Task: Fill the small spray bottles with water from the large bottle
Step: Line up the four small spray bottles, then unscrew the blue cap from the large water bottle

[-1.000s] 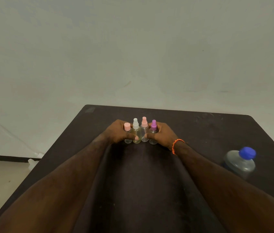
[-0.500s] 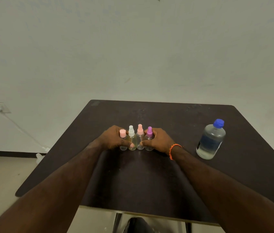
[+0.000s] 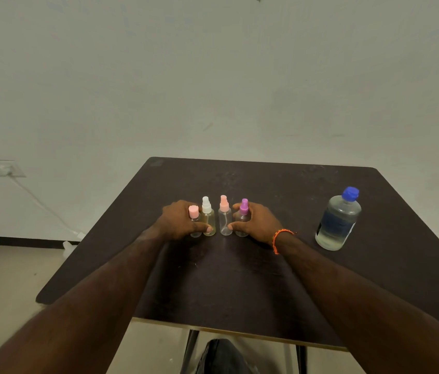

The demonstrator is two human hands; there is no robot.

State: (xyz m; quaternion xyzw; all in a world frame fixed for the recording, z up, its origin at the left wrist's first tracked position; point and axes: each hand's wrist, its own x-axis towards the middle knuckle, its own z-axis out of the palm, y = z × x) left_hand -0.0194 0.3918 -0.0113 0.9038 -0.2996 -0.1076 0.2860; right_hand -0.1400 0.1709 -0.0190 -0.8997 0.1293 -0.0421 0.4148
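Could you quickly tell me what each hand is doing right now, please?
Left hand: closed around the pink-capped bottle and white-capped bottle.
Right hand: closed around the purple-capped bottle.

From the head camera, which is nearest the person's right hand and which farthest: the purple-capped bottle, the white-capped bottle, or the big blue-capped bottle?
Measured from the right hand:
1. Purple-capped bottle: inside the hand's curl, at the row's right end.
2. White-capped bottle: further left in the row, by the left hand.
3. Big blue-capped bottle: standing alone toward the table's right side.
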